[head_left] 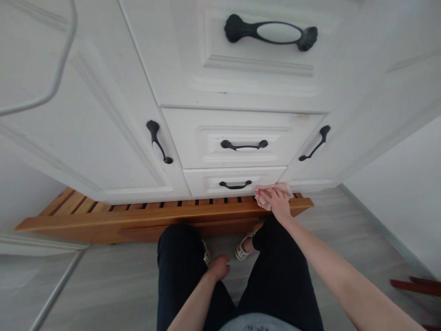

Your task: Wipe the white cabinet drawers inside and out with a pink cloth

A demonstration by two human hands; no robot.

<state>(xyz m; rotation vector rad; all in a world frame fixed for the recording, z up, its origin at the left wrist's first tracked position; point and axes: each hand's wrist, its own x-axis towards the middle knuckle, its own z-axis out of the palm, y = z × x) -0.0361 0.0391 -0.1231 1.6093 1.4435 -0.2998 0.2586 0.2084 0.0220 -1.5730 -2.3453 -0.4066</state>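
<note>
My right hand (pixel 278 201) presses a pink-and-white cloth (pixel 263 200) onto the right part of a slatted wooden bench (pixel 144 212), against the foot of the white cabinet. Its fingers rest over the cloth, which bunches out around them. Between my knees hangs my left hand (pixel 219 267), loosely curled, with nothing visible in it. Just above the cloth is the lowest drawer (pixel 206 180) with its dark handle (pixel 235 185).
Higher up are a middle drawer (pixel 206 158) and a large top handle (pixel 272 33). Side doors carry dark handles (pixel 159 142). A bent pale metal rod (pixel 64 59) crosses the upper left. Reddish legs (pixel 415 287) stand on the grey floor (pixel 347 230) at right.
</note>
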